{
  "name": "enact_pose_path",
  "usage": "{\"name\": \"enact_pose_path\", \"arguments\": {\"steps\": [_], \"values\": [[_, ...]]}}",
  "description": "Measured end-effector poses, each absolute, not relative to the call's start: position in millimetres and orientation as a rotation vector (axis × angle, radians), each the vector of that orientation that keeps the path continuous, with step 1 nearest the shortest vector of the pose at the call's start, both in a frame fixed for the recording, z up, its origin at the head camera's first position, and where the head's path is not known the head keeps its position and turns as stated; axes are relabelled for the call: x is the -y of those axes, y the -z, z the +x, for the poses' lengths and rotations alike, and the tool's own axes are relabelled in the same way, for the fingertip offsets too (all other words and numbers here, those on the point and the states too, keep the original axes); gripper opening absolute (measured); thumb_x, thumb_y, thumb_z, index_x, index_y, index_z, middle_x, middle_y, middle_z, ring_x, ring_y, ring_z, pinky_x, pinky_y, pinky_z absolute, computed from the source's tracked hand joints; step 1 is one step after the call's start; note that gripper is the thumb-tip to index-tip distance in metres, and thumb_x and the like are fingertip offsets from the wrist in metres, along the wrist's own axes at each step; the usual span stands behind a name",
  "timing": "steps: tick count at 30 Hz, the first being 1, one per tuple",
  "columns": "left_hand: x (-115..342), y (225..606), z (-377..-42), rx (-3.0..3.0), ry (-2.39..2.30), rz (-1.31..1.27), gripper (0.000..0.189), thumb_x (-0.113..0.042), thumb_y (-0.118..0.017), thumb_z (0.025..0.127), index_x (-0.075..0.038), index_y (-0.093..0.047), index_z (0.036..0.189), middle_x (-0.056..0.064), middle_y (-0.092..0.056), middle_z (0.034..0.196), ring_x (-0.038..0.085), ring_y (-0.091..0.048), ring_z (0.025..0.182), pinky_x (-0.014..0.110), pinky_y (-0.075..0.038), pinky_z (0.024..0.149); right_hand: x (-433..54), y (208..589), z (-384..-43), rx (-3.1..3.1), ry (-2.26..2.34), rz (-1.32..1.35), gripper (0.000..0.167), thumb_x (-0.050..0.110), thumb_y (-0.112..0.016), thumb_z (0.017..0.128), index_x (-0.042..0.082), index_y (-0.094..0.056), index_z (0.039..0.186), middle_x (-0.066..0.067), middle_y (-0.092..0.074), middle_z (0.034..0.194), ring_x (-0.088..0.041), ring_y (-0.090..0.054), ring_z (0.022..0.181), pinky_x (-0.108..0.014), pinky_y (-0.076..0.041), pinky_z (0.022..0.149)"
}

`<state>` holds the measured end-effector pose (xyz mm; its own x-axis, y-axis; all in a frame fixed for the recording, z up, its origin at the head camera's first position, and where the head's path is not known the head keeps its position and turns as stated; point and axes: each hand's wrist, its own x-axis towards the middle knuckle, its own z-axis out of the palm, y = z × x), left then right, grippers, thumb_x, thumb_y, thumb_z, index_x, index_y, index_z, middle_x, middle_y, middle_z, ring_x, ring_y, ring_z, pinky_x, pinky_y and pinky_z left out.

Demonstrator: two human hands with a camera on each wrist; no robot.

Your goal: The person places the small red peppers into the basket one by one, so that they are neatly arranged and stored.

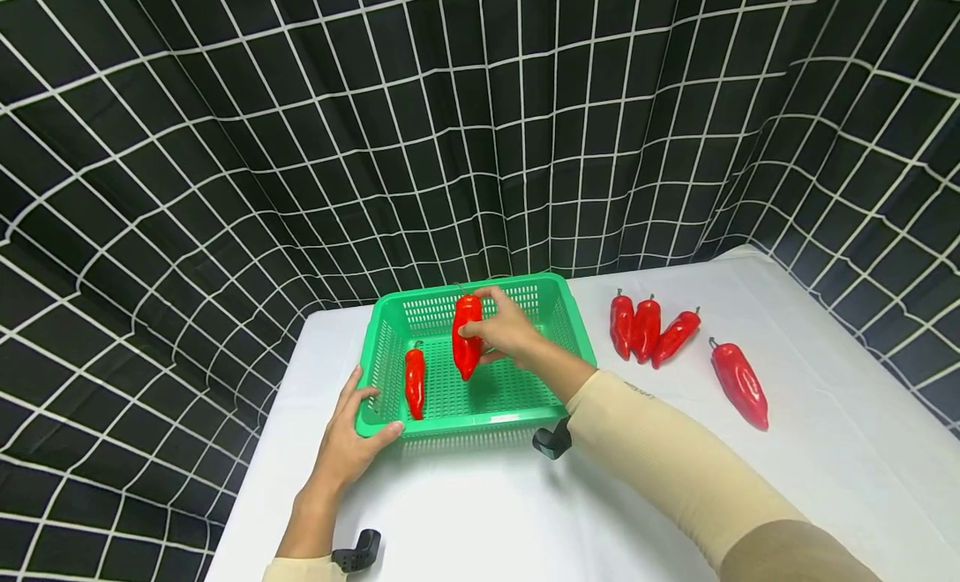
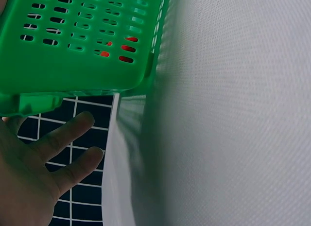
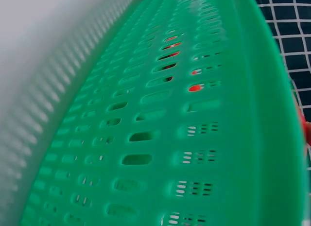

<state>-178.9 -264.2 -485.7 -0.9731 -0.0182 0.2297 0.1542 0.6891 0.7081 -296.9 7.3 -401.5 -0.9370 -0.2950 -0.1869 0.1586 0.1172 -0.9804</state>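
Beyond the fingers of the left hand [image 1: 348, 444] and the right hand [image 1: 510, 325], a black curtain with a white grid [image 1: 450, 148] is hung in folds. Beneath both sets of fingers, a tabletop [image 1: 465, 499] is covered in white cloth. On it a green slotted plastic basket [image 1: 450, 426] is set, its interior lying under the right fingers and its near left corner at the left fingers. The right forearm, covered by a beige sleeve [image 1: 667, 457], is extended across the basket's near right corner. The left fingers are spread and released, the thumb being rested on the near rim and the others placed along the left side. By the right fingers a red pointed pepper [image 1: 467, 348] is grasped inside the basket's outline, stem up and tip down, the thumb being laid across its front. Well to the right of those fingers, a lone red pepper [image 1: 738, 384] is seen on the cloth; between it and them, a cluster of three red peppers [image 1: 647, 328] is laid side by side. Left of the right fingers, a slimmer red pepper [image 1: 415, 383] is contained in the basket.
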Motion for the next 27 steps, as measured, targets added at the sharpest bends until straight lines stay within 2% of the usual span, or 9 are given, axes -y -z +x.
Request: {"name": "enact_pose_path", "arguments": {"steps": [5,13,27], "values": [[265.1,485.4,-179.1,2.677,1.160,-0.105,0.062,-0.039,-0.079,0.076,-0.013,-0.055,0.126,-0.005,-0.015,0.159,0.036,-0.021,0.141,0.062,-0.030,0.101,0.5,406.4,-300.2,-2.064,1.837,-0.128,0.064,0.005,-0.071,0.083,0.019,-0.037,0.136,-0.022,-0.058,0.106,-0.033,-0.066,0.069,-0.053,-0.054,0.069],[264.9,484.2,-178.2,2.678,1.169,-0.113,0.063,-0.040,-0.079,0.076,-0.012,-0.055,0.126,-0.003,-0.016,0.159,0.036,-0.021,0.141,0.063,-0.030,0.100,12.3,416.9,-301.6,-2.069,1.748,-0.119,0.063,0.003,-0.071,0.083,0.017,-0.036,0.134,-0.022,-0.057,0.107,-0.034,-0.068,0.065,-0.048,-0.056,0.063],[264.4,485.2,-179.3,2.668,1.186,-0.114,0.061,-0.035,-0.079,0.076,-0.010,-0.055,0.126,-0.003,-0.016,0.159,0.035,-0.021,0.141,0.063,-0.028,0.101,27.7,429.6,-305.1,-2.118,1.611,-0.102,0.057,0.003,-0.071,0.082,0.014,-0.038,0.128,-0.019,-0.060,0.100,-0.033,-0.066,0.065,-0.048,-0.056,0.064]]}}
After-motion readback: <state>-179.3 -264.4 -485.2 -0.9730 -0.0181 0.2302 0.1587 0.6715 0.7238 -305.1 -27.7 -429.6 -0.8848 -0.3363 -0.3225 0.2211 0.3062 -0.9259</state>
